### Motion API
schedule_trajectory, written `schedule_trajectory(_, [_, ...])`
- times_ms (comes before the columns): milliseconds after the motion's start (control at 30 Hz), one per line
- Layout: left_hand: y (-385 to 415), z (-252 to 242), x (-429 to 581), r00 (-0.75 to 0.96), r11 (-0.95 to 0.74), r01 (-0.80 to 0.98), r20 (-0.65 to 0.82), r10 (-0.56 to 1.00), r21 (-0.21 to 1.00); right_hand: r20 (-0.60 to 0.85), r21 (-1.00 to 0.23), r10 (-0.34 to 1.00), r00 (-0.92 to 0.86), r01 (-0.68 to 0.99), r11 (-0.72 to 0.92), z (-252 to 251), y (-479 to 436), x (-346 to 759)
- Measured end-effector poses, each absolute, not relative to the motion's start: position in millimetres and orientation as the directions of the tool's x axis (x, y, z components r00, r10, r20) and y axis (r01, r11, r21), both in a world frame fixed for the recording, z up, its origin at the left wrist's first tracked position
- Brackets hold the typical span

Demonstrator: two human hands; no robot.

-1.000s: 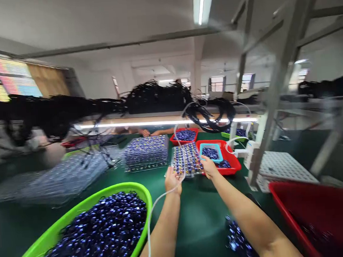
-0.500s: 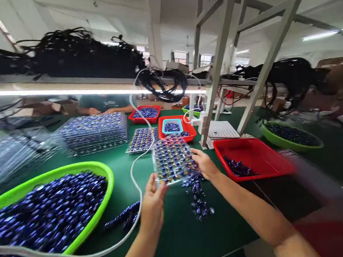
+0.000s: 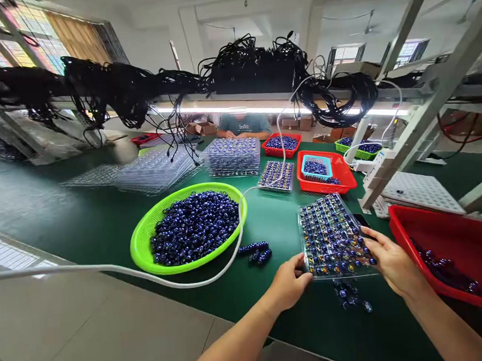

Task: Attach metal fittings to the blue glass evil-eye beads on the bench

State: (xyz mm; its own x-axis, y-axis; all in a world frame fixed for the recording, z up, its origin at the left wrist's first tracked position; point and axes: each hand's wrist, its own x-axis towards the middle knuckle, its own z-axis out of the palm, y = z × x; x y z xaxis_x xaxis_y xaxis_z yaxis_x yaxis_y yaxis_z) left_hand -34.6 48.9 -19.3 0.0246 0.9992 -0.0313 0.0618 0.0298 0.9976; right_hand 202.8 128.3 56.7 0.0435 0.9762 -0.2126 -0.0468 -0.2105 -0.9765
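Observation:
Between my two hands is a clear plastic tray [image 3: 334,234] with rows of dark blue, shiny round pieces in its pockets. My left hand [image 3: 290,281] grips its near left corner, thumb on top. On the right edge, my right hand [image 3: 390,258] is closed with the fingers on the rim. Loose blue round pieces [image 3: 350,296] lie on the green table just below the tray, partly hidden by it. To the left of my left hand lie a few stacked rolls of blue pieces [image 3: 256,253].
A green basket [image 3: 141,246] full of blue pieces stands left, crossed by a white cable [image 3: 182,285]. Filled trays are stacked [image 3: 231,159] behind it. A red bin [image 3: 473,242] is at right, beside a metal post [image 3: 431,92]. A person [image 3: 244,127] sits across the table.
The view has swung to the left, so things appear further right. Both hands still hold the tray, which now looks turned a little and nearer the red bin in the picture.

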Motion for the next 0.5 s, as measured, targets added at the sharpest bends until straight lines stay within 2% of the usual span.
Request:
schedule_trajectory(100, [55.9,-17.5,-46.6,-0.038,0.009,0.22,-0.001,0.999,0.976,-0.208,-0.976,0.976,0.059,0.046,-0.211,58.4,129.8,195.7])
schedule_trajectory(500, [122.0,-27.0,-36.6,-0.291,0.037,0.105,-0.005,0.957,0.994,-0.067,-0.939,0.998,-0.018,0.34,-0.057,67.0,140.7,183.7])
